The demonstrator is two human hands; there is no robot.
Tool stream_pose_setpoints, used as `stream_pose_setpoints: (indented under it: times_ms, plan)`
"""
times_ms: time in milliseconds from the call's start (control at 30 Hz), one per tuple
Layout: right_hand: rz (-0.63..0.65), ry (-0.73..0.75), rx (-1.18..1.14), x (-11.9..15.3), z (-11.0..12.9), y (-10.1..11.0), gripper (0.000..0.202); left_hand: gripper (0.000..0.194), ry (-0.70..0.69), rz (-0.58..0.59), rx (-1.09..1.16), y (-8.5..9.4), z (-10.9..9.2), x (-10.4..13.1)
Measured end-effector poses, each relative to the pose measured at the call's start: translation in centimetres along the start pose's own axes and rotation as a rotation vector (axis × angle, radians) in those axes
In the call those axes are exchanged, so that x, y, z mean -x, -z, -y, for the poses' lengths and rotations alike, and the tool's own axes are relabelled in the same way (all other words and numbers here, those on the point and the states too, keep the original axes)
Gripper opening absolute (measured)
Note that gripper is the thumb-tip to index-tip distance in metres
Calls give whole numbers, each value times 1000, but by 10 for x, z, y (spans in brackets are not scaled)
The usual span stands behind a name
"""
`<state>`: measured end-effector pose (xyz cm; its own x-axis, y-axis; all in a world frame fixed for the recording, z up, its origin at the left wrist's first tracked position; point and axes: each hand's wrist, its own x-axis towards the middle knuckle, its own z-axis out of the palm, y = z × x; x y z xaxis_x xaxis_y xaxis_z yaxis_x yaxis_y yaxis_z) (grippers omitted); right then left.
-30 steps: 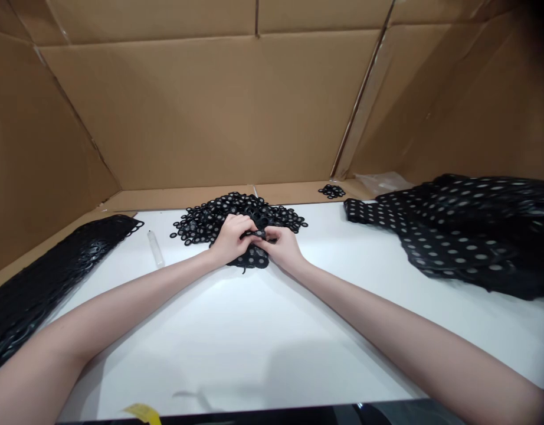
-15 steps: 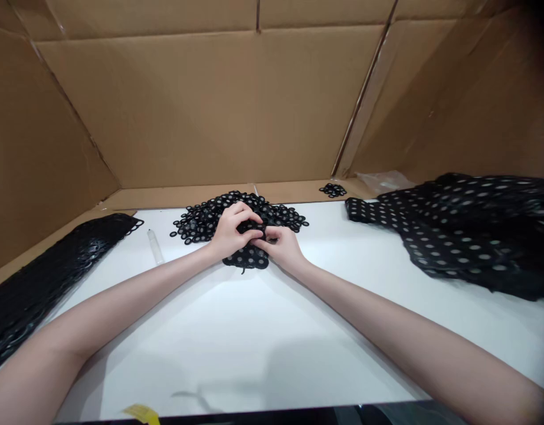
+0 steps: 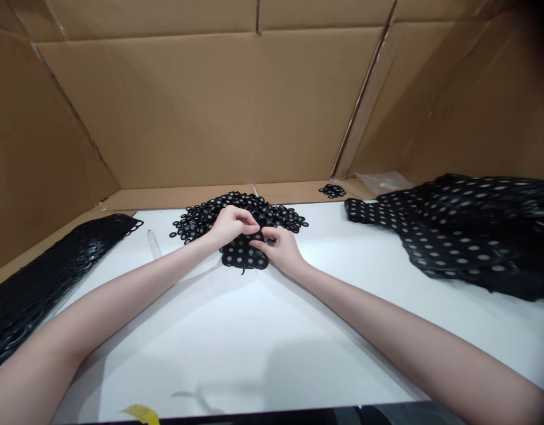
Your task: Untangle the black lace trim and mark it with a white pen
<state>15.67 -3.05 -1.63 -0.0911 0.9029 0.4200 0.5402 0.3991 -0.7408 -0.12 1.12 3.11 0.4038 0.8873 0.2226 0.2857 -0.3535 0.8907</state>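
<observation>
A small black sheet with rows of pale round holes (image 3: 244,258) lies on the white table, in front of a heap of small black rings (image 3: 196,222). My left hand (image 3: 233,226) is over the sheet's upper part, thumb and fingertips pinched together at the heap's front edge. Whatever those fingertips grip is too small to make out. My right hand (image 3: 281,248) is at the sheet's right edge, thumb and index finger curled towards each other around its upper right part. The fingertips of both hands are close together.
A black perforated bundle (image 3: 453,236) spreads over the right side. Black stacked strips (image 3: 46,277) lie at the left, near a clear tube (image 3: 154,244). A small ring cluster (image 3: 333,190) is by the cardboard wall (image 3: 210,112). Something yellow (image 3: 141,413) shows at the front edge.
My left hand has turned and drawn its fingers in, lower and closer together, uncovering more of the heap and sheet. My right hand has barely moved.
</observation>
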Motion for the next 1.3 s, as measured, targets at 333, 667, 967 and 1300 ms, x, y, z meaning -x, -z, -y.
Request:
stream_pose_setpoints:
  times_ms: [333,667,967,1300]
  plan:
    - [27,-44,15,-3,-3,-3,35,12,-12,-283,352,21,-11,-10]
    - [-8,-37,-220,-3,-14,-6,26,14,-258,-473,-107,81,25,-29]
    - [-82,-129,-444,-5,-20,-7,27,30,-550,-480,-434,37,29,1]
    - [-105,-131,-539,-6,-13,-5,28,30,-579,-119,-456,7,37,17]
